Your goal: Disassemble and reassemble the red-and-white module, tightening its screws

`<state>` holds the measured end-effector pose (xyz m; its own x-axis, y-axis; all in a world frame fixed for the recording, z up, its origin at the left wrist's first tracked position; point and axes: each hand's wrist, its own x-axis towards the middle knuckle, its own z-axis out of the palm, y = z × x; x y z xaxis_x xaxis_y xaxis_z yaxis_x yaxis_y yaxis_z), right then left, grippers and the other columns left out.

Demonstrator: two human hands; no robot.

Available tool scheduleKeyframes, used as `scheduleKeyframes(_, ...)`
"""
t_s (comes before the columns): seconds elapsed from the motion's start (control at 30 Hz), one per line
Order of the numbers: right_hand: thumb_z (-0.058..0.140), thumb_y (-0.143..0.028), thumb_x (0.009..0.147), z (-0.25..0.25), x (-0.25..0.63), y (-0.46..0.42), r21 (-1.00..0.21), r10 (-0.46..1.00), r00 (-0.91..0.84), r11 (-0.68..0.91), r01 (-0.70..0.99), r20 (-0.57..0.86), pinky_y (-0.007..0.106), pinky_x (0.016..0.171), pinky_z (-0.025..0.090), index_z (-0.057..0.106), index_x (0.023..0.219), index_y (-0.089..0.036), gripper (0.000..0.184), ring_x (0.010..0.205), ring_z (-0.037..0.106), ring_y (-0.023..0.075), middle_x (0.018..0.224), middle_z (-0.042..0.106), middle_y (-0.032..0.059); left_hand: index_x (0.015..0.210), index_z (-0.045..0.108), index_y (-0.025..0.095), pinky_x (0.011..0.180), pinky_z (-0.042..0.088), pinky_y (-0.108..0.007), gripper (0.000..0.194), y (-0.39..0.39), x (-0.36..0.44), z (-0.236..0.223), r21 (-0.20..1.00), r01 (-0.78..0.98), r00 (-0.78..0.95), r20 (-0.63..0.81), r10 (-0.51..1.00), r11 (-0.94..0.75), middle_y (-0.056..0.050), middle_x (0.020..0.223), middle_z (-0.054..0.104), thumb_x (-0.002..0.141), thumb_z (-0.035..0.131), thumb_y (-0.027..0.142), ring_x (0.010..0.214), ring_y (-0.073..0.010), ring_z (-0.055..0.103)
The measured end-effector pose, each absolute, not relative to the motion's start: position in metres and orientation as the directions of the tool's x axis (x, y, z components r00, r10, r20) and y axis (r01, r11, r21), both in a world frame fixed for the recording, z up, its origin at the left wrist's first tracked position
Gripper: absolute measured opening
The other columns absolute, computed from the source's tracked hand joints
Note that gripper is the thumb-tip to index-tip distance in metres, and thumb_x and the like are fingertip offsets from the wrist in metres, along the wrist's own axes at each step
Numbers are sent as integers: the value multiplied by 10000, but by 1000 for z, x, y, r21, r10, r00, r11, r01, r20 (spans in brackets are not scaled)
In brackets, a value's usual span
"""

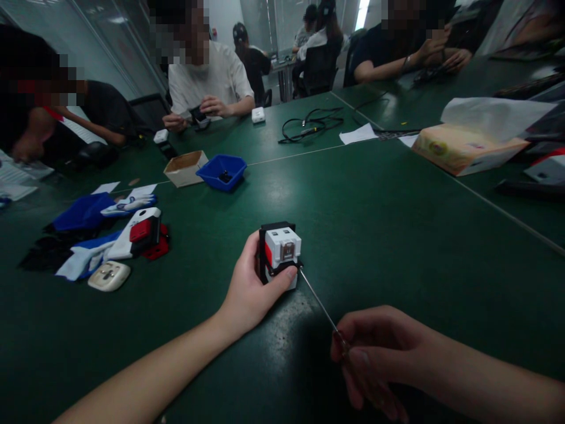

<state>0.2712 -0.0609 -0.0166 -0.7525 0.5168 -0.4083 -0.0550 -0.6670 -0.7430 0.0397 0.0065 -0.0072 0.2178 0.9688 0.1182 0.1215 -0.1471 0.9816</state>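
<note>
My left hand is closed around a small boxy device with white, red and black parts, holding it on the green table top. The thumb lies across its near side, beside a black strip. In my right hand is a screwdriver with a thin metal shaft. Its tip meets the right edge of the device near the black strip; the exact contact point is too small to make out. My right fingers wrap around the handle and mostly hide it.
At left lie gloves, a white-and-red device and a cream case. Farther off stand a cardboard box and a blue bin with small black parts. A tissue pack and cables lie beyond. Several people sit around.
</note>
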Motion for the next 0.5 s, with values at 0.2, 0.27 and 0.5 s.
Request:
scheduleKeyframes(0.2, 736, -561, 894, -15, 270, -61, -722, 505, -758, -689, -66, -413, 156, 520, 472, 639, 1042, -135, 462, 541, 570, 54, 814, 717, 49, 1300, 477, 177, 946, 580, -418, 559, 6, 39, -9, 978, 143, 215, 117, 970, -150, -146, 1225, 689, 827, 745, 305, 1147, -292, 691)
scheduleKeyframes(0.27, 730, -541, 908, -16, 270, -62, -720, 511, -763, -689, -88, -396, 148, 516, 472, 639, 1044, -132, 441, 537, 575, 51, 815, 722, 52, 1300, 475, 179, 951, 577, -416, 554, 5, 39, -9, 975, 158, 217, 117, 969, -154, -141, 1218, 688, 832, 738, 316, 1156, -292, 685)
scheduleKeyframes(0.5, 727, -528, 917, -19, 271, -64, -710, 514, -764, -696, -106, -390, 139, 501, 473, 627, 1038, -131, 428, 527, 581, 47, 809, 723, 52, 1336, 456, 160, 1044, 516, -463, 619, 6, 37, -11, 981, 138, 222, 102, 970, -134, -156, 1274, 659, 828, 763, 337, 1186, -314, 661)
